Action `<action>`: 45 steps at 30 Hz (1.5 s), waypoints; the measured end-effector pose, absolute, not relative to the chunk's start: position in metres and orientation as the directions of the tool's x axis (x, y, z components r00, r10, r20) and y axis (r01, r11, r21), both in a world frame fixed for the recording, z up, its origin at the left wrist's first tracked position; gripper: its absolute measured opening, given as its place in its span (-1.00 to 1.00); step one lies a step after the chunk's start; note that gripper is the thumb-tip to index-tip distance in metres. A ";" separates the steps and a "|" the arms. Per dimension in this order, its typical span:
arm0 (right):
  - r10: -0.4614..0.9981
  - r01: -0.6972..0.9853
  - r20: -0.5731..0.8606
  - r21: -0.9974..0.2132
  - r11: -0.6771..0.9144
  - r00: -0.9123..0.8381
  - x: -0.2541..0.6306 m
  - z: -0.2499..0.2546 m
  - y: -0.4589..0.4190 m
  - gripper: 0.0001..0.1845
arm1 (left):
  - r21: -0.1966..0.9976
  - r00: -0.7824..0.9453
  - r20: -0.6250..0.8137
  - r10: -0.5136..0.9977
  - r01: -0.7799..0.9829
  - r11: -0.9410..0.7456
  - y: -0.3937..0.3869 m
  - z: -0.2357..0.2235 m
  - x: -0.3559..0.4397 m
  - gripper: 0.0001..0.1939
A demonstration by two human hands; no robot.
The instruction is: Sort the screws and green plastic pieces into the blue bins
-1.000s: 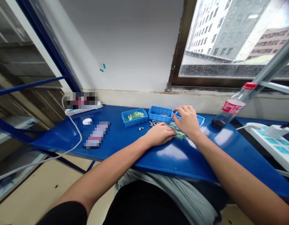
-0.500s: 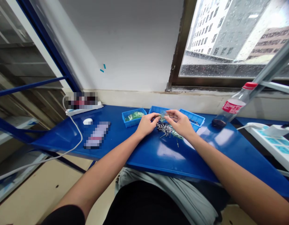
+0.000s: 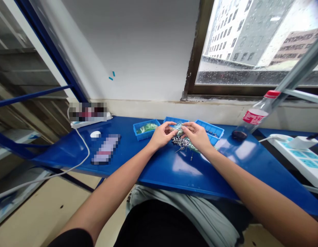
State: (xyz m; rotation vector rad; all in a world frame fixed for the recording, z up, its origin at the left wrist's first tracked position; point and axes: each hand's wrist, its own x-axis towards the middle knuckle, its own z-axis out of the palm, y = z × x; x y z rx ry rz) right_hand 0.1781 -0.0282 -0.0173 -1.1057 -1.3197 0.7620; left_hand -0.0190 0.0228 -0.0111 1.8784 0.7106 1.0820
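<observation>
My left hand (image 3: 161, 135) and my right hand (image 3: 197, 135) meet over the blue table, thumbs and fingertips closed on a small clear plastic bag (image 3: 178, 128). The bag looks crinkled, and its contents are too small to tell. Just below it lies a loose pile of thin metal fasteners, like pop rivets (image 3: 183, 143), with one lying apart toward me. Greenish clear bags (image 3: 194, 148) lie partly hidden under my right hand. Behind my hands stand a left blue bin (image 3: 143, 136) with green-tinted bags, a middle blue bin (image 3: 175, 119) mostly hidden, and a right blue bin (image 3: 217, 134) with a few dark fasteners.
On the left are a blurred-out phone (image 3: 106, 149), a white round object (image 3: 95, 134) and a white cable (image 3: 88, 151). A cola bottle (image 3: 254, 116) stands at the right, near a white power strip (image 3: 300, 154). Wall and window bound the back.
My hands have drawn slightly closer around the clear bag, which shows more plainly between the fingertips. My right hand has shifted a little left. The whole view has moved slightly.
</observation>
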 end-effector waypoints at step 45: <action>0.838 0.294 0.478 -0.867 0.403 0.262 0.172 -0.013 -0.032 -0.48 | 0.918 0.529 0.343 0.777 -0.014 -0.396 0.025 -0.010 -0.019 -0.63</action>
